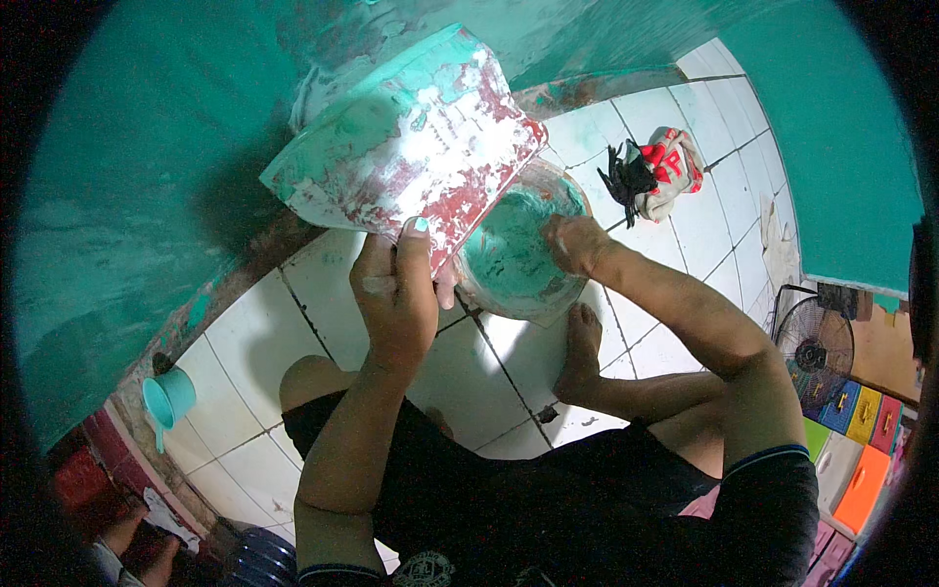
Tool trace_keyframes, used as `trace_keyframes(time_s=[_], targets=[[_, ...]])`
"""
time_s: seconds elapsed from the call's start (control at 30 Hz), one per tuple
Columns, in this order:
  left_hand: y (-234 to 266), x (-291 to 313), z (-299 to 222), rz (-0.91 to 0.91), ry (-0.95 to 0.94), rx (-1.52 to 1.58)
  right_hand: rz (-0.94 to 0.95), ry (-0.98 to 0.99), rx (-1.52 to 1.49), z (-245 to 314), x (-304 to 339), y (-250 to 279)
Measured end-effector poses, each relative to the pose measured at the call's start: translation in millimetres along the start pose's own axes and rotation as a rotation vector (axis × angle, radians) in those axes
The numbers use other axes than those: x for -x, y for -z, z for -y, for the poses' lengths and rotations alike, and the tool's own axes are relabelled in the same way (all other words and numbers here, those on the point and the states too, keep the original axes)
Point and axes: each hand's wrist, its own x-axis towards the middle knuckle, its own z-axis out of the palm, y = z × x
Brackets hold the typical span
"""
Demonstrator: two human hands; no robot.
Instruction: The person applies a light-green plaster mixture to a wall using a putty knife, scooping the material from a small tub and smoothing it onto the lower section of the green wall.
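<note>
My left hand (396, 293) grips the near edge of a broad red dustpan-shaped board (430, 147), with the thumb on top. White and green smears coat the board, which is raised and tilted in front of the green wall. Beside it on the floor is a round tub (572, 191) with thick green paste (514, 249) inside and round its walls. My right hand (575, 245) reaches over the tub's right rim with its fingers curled closed. Whatever those fingers may hold is hidden. The board overlaps the tub's left rim from this angle.
Patchy green wall (147, 225) rises at the left and far side. On the white tiles (636, 274) are a crumpled cloth bag (673, 171) with red marks and a light-blue dipper (169, 396). At right stand a fan (812, 347) and coloured drawers (861, 479). Another person's limbs (137, 543) show at lower left.
</note>
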Motion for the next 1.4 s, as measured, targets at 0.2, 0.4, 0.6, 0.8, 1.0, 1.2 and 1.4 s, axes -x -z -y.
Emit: trace_keyframes(time_s=[0.2, 0.4, 0.6, 0.8, 1.0, 1.2, 1.4], targets=[[3, -4, 7, 0.022, -0.024, -0.011, -0.139, 0.186, -0.009, 10, 3, 11], [10, -7, 17, 0.063, -0.039, -0.041, 0.069, 0.276, 0.076, 16, 5, 19], [16, -9, 19, 0.056, -0.068, -0.060, 0.045, 0.368, -0.065, 31, 11, 31], [13, -7, 7, 0.043, -0.015, -0.035, -0.069, 0.370, -0.512, -3, 12, 39], [6, -8, 2, 0.014, 0.060, -0.068, 0.022, 0.212, -0.728, -45, 35, 56], [10, -10, 6, 0.047, 0.026, -0.031, 0.165, -0.073, -0.923, -52, 60, 73], [3, -12, 8, 0.066, 0.041, 0.077, -0.230, 0.275, -0.410, -42, 55, 23]])
